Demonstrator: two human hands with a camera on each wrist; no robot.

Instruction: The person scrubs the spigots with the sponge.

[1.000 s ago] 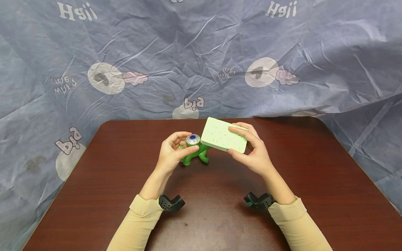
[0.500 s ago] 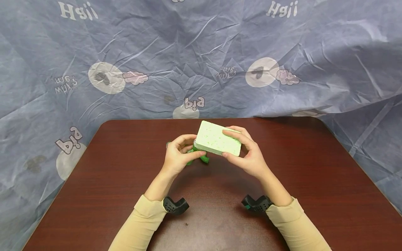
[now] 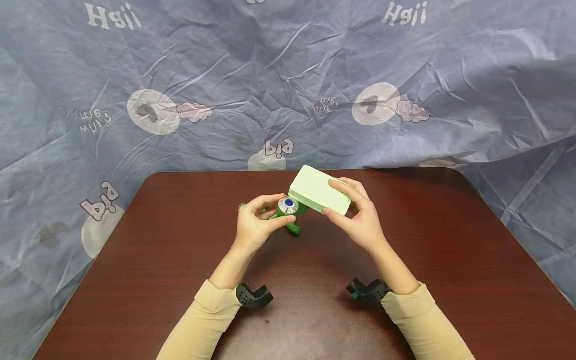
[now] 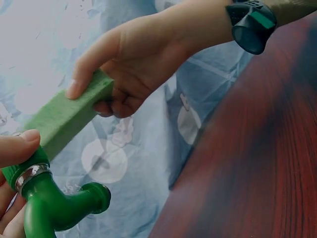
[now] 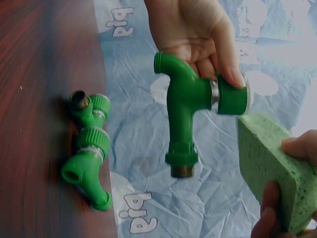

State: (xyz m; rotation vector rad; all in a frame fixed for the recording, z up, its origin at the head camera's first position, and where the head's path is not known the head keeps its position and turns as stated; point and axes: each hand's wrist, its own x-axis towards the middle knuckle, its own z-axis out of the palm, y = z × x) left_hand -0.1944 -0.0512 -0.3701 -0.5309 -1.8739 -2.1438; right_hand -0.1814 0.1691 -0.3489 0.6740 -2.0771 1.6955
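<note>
My left hand [image 3: 254, 224] grips a green plastic tap [image 5: 181, 106] by its round knob, thumb on the knob's side. The knob's silver cap with a blue centre [image 3: 288, 203] faces up toward the head camera. In the right wrist view, the tap's brass threaded end [image 5: 182, 171] is visible. My right hand [image 3: 363, 220] pinches a light green sponge [image 3: 318, 189] between thumb and fingers. One end of the sponge lies right by the knob; whether they touch I cannot tell. The left wrist view shows the sponge [image 4: 69, 116] edge-on beside the knob.
Two more green taps, a nearer tap [image 5: 89, 163] and a farther tap [image 5: 89, 106], lie close together on the dark red-brown table [image 3: 157, 260]. A wrinkled blue printed cloth [image 3: 288, 90] hangs behind the table's far edge.
The sponge moved left over the knob's cap, then back up and right, uncovering the cap. My left hand, with the tap, shifted a little right over the second.
</note>
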